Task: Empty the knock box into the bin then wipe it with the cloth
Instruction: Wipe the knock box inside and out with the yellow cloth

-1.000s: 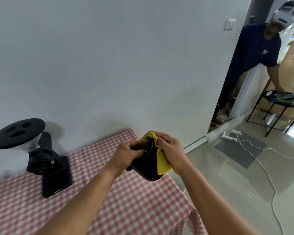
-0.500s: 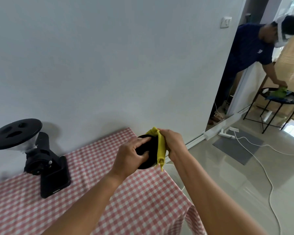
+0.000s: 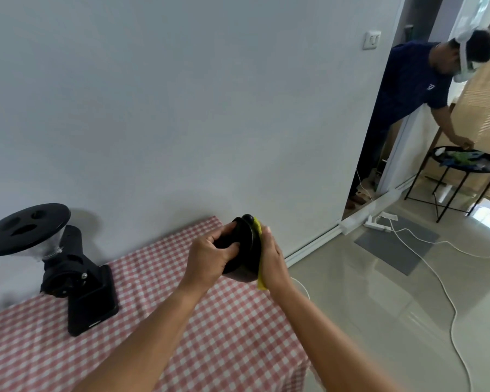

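A matt black plastic knock box (image 3: 245, 250), a soft yellow cloth (image 3: 259, 267), a woven checked tablecloth (image 3: 159, 321), a glossy floor (image 3: 379, 306).

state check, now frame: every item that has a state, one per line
knock box: lifted off the table, tipped on its side, gripped by the left hand
cloth: pressed against the knock box by the right hand
grinder: standing on the table, hopper lid on
side table: loaded with items, another person reaching onto it

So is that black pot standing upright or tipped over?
Tipped: the knock box, held in the left hand, lies sideways above the table, the yellow cloth pressed against it.
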### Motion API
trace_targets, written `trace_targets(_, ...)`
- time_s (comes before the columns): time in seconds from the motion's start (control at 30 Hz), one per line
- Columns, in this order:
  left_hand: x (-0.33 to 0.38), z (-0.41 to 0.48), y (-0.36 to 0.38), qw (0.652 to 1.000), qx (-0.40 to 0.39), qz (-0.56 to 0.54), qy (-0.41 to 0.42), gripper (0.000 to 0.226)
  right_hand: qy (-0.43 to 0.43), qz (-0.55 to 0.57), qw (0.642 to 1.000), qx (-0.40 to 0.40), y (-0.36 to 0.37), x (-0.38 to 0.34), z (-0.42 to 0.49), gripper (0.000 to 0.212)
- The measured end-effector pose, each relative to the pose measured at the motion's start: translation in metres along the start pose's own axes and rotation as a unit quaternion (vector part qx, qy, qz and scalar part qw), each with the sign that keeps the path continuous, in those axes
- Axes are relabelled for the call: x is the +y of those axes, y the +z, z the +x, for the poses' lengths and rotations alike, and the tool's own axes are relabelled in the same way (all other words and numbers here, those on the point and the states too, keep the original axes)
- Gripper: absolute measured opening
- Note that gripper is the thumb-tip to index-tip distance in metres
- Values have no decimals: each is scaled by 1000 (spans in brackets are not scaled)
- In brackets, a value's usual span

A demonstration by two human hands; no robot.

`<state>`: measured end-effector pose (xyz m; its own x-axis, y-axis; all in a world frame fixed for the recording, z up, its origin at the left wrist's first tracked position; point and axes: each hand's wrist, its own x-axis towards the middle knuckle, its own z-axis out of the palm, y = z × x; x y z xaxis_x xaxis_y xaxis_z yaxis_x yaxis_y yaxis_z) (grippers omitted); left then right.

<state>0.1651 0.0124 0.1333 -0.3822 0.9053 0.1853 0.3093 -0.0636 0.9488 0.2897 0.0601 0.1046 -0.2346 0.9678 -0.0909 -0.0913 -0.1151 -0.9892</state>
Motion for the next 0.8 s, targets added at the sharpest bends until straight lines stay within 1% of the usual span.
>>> trace_targets(0.07,1,4,-3,1000,-6,-11,-3,44,-37,-51,998,-7,5,-2,-2,67)
trace_targets(0.1,2,7,-5,1000,-14,-7,1,45,-47,-56,997,-6,7,-3,-4,68)
trace_targets(0.13,4,10,-6,1000,-25,1,11,46,-35,-36,999,-8,7,-7,-6,65)
trace_targets(0.2,7,10,-9,997,-51,39,49,49,23,18,1000,-1,2,-19,-5,59)
trace_targets(0.3,7,8,-13,988,-100,74,90,49,122,30,992,-17,-20,-26,10,57)
trace_targets(0.37,7,12,-19,982,-130,93,100,47,145,41,988,-32,-24,-30,11,56)
trace_targets(0.4,8,14,-21,978,-142,112,108,48,138,36,989,-29,-23,-28,12,50)
trace_targets(0.47,12,19,-22,967,-148,161,130,49,86,29,996,-7,-19,-24,10,35)
trace_targets(0.53,15,22,-21,955,-129,211,165,51,21,27,999,10,-12,-20,5,28)
trace_targets(0.6,14,22,-20,939,-101,257,206,48,-31,3,999,27,-5,-12,0,33)
trace_targets(0.67,9,21,-20,929,-74,285,223,44,-73,-27,996,40,-1,-3,-4,39)
trace_targets(0.73,4,20,-18,933,-60,274,225,41,-122,-61,989,58,1,3,-6,37)
trace_targets(0.8,2,16,-17,930,-72,265,242,36,-168,-116,977,54,0,-1,-7,32)
